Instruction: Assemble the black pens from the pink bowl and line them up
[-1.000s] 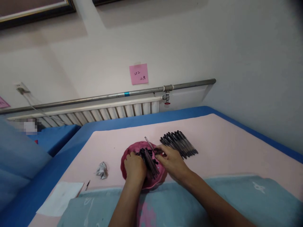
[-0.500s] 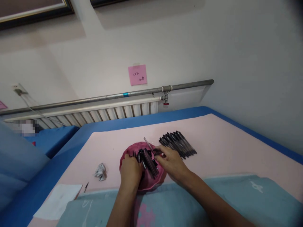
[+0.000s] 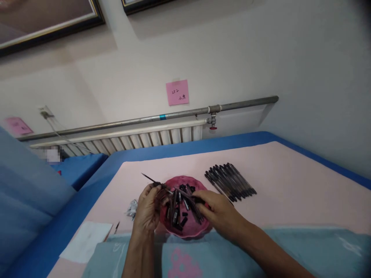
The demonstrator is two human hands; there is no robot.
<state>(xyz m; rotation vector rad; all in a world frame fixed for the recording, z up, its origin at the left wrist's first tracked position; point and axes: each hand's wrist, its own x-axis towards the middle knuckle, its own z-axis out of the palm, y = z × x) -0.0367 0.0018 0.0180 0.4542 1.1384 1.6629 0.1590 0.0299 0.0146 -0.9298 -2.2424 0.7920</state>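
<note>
A pink bowl full of black pen parts sits on the pink table cover in front of me. My left hand is closed on a thin pen refill that points up and to the left, at the bowl's left rim. My right hand rests over the bowl's right side, its fingers closed on a pen barrel that lies across the bowl. A row of several assembled black pens lies to the right of the bowl.
A crumpled wrapper and a white paper sheet lie left of the bowl. A teal towel covers the near table edge. Behind the blue-edged table run a radiator and a pipe along the wall.
My left hand has lifted out of the bowl to its left rim with a thin refill in it. My right hand has lowered its pen barrel across the bowl. The camera view shifted slightly.
</note>
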